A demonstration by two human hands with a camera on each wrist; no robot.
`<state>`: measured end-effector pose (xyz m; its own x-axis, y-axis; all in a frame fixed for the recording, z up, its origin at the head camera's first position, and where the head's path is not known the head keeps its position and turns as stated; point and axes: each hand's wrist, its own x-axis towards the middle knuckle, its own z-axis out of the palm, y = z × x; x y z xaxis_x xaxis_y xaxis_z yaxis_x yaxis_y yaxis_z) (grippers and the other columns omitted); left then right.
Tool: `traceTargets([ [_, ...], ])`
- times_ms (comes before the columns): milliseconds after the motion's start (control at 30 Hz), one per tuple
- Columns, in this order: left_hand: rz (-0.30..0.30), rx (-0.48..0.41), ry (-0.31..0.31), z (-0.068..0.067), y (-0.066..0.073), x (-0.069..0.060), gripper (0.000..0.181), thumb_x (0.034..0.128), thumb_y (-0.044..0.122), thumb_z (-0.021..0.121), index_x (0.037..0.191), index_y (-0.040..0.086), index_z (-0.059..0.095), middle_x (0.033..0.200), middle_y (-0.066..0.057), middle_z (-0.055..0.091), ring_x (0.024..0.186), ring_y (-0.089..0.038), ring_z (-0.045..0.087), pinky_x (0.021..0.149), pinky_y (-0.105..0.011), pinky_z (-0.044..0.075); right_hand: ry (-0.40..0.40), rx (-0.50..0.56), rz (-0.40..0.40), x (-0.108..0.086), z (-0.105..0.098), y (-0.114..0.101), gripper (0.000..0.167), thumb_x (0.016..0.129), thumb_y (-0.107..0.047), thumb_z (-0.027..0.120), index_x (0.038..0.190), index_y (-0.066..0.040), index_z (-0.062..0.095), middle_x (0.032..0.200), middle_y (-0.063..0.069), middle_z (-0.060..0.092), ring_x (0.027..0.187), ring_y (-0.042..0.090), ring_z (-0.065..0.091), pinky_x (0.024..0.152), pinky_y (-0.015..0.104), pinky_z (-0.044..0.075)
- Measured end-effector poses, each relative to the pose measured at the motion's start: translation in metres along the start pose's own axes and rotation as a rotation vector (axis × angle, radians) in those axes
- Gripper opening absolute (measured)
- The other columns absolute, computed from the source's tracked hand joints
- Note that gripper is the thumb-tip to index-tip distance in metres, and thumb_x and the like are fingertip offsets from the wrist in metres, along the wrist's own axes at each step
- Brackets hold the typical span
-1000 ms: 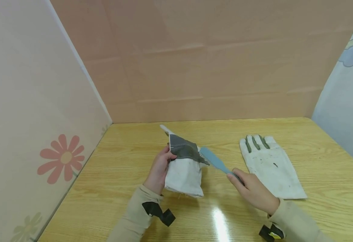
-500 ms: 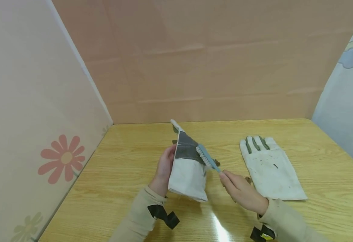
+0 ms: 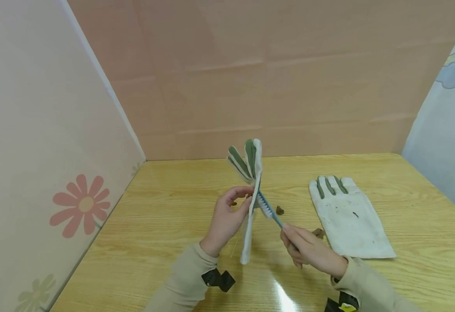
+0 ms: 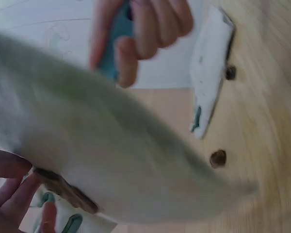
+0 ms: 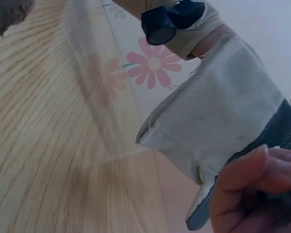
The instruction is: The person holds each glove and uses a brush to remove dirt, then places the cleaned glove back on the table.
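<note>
My left hand (image 3: 227, 219) pinches a white cloth work glove (image 3: 257, 164) with grey-green facing, held up over the table. In the head view it stands nearly edge-on, its fingers upward. A dark brown patch (image 4: 65, 189) shows on it beside my left fingers in the left wrist view. My right hand (image 3: 313, 249) grips the handle of a blue brush (image 3: 265, 206). Its white bristles face the glove and appear to touch its right side; the exact contact is partly hidden. The right wrist view shows the glove's cuff (image 5: 184, 107) and my curled right fingers (image 5: 242, 184).
A second white glove (image 3: 354, 225), with small dark marks, lies flat on the wooden table (image 3: 153, 225) at the right. Two brown clumps (image 3: 280, 210) lie between the hands and that glove. Walls (image 3: 270, 86) stand behind and at both sides.
The glove has turned from showing its grey panel to nearly edge-on, moving a little right with my left hand. The brush has swivelled, bristles now toward the glove. Brown clumps have come into view.
</note>
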<state>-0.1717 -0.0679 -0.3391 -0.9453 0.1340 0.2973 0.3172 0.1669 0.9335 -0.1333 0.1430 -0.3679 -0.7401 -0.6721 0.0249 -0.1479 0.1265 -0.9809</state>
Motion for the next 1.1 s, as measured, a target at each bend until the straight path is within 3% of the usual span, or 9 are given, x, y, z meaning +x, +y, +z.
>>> traceTargets([
  [100,-0.002,0.016,0.04,0.003,-0.004,0.002,0.035,0.0855,0.017,0.068,0.118,0.01,0.057,0.128,-0.008,0.056,0.118,-0.029,0.046,0.092,-0.04,0.033,-0.031,0.048,0.003,-0.001,-0.001,0.0,0.052,0.105,-0.029,0.014,0.084,0.016,0.031,0.051,0.018,0.018,0.038,0.025,0.019,0.044,0.03,0.042],
  [200,-0.154,-0.023,0.033,0.002,-0.012,0.004,0.064,0.0815,0.028,0.072,0.134,0.012,0.04,0.145,-0.012,0.035,0.133,-0.034,0.031,0.102,-0.052,0.032,-0.043,0.088,0.01,-0.002,-0.001,0.001,0.052,0.105,-0.03,0.014,0.082,0.015,0.029,0.051,0.016,0.018,0.039,0.023,0.019,0.045,0.029,0.04],
  [333,-0.428,-0.199,-0.101,0.0,-0.025,0.007,0.09,0.0808,0.039,0.071,0.148,0.018,0.015,0.155,-0.019,0.009,0.14,-0.042,0.015,0.103,-0.057,0.032,-0.065,0.103,-0.018,-0.002,0.0,0.002,0.05,0.105,-0.028,0.013,0.082,0.013,0.029,0.051,0.017,0.018,0.04,0.026,0.019,0.044,0.028,0.039],
  [433,-0.53,-0.458,-0.265,0.0,-0.033,0.006,0.093,0.0871,0.037,0.064,0.151,0.024,-0.002,0.155,-0.023,0.001,0.139,-0.048,0.013,0.101,-0.052,0.037,-0.099,0.106,-0.037,-0.002,0.0,0.002,0.049,0.105,-0.026,0.013,0.081,0.012,0.031,0.051,0.017,0.018,0.042,0.029,0.019,0.042,0.029,0.035],
  [567,-0.542,-0.72,-0.456,0.002,-0.036,0.002,0.088,0.0914,0.038,0.057,0.148,0.034,-0.01,0.143,-0.013,0.03,0.128,-0.036,0.041,0.094,-0.043,0.043,-0.151,0.14,-0.024,-0.001,0.002,0.0,0.051,0.105,-0.027,0.013,0.08,0.014,0.029,0.051,0.016,0.017,0.041,0.029,0.018,0.04,0.032,0.031],
  [667,-0.5,-0.777,-0.527,0.002,-0.037,0.001,0.085,0.0882,0.045,0.059,0.148,0.037,-0.002,0.114,0.003,0.05,0.102,-0.014,0.057,0.088,-0.035,0.046,-0.168,0.157,-0.012,-0.002,0.002,0.0,0.052,0.105,-0.028,0.012,0.08,0.015,0.029,0.05,0.016,0.016,0.041,0.031,0.018,0.04,0.031,0.033],
  [767,-0.483,-0.764,-0.504,0.003,-0.036,0.001,0.086,0.0886,0.046,0.058,0.148,0.035,-0.002,0.108,0.008,0.052,0.091,-0.004,0.056,0.084,-0.03,0.045,-0.15,0.16,-0.018,-0.004,0.001,0.0,0.05,0.105,-0.027,0.012,0.08,0.014,0.028,0.05,0.015,0.016,0.04,0.03,0.017,0.041,0.028,0.037],
  [967,-0.526,-0.53,-0.274,0.002,-0.033,0.007,0.094,0.0865,0.046,0.061,0.15,0.01,0.001,0.128,-0.009,0.049,0.097,-0.009,0.056,0.091,-0.029,0.044,-0.049,0.123,0.025,-0.009,-0.005,0.0,0.051,0.105,-0.03,0.014,0.082,0.013,0.029,0.05,0.015,0.016,0.04,0.026,0.017,0.042,0.029,0.039],
  [1100,-0.535,-0.494,-0.234,-0.006,-0.03,0.01,0.073,0.094,0.044,0.05,0.146,0.002,0.018,0.127,-0.009,0.051,0.105,-0.011,0.054,0.096,-0.03,0.043,0.063,0.05,0.112,-0.013,-0.009,-0.003,0.051,0.104,-0.036,0.016,0.081,0.006,0.034,0.047,0.005,0.018,0.039,0.018,0.019,0.045,0.029,0.041],
])
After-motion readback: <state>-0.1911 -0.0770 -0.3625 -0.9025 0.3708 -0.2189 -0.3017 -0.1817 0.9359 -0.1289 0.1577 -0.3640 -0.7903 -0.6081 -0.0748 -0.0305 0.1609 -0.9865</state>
